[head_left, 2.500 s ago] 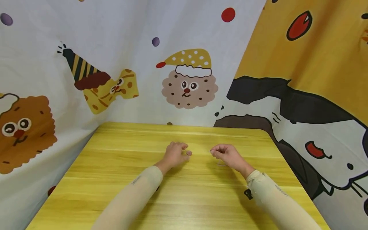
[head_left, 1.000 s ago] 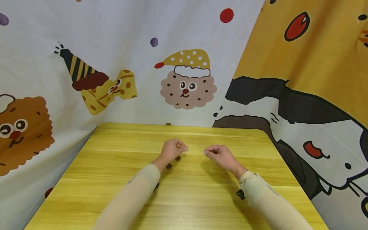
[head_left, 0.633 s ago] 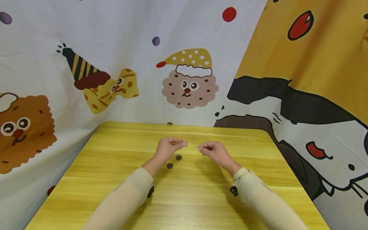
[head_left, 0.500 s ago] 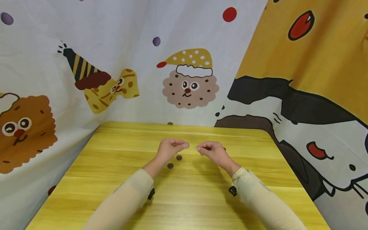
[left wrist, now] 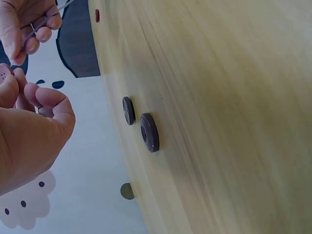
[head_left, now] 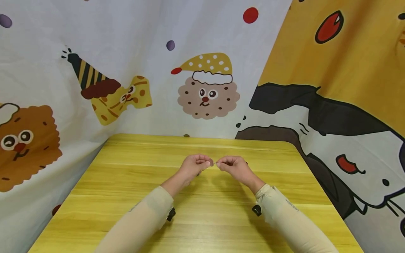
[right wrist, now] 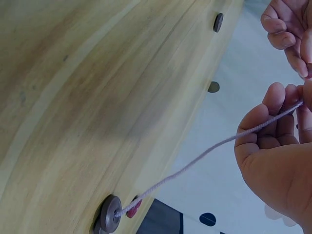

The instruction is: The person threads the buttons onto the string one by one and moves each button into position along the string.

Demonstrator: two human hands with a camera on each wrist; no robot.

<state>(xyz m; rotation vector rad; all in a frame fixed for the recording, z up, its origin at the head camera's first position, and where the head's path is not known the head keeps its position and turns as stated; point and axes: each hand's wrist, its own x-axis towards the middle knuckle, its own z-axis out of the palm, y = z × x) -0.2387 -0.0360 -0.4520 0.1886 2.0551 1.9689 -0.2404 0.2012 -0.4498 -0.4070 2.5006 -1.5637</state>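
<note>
In the head view my left hand (head_left: 193,166) pinches a small pinkish-brown button (head_left: 211,162) at its fingertips. The left wrist view shows small holes in its face. Facing it closely, my right hand (head_left: 235,167) pinches the end of a pale purple cord (right wrist: 197,158). From that hand the cord slants down to a brown button (right wrist: 111,213) on the table, where it enters the hole. Whether the cord's tip touches the pinkish button is too small to tell.
Two dark brown buttons (left wrist: 128,110) lie near each other on the wooden table (head_left: 202,218). A red button (right wrist: 134,207) lies beside the corded one. A printed cloth (head_left: 142,38) hangs behind the table's far edge.
Over these frames my right hand has moved left. In the last half second my left hand has moved right, bringing its button close to the cord end and covering dark buttons in the head view.
</note>
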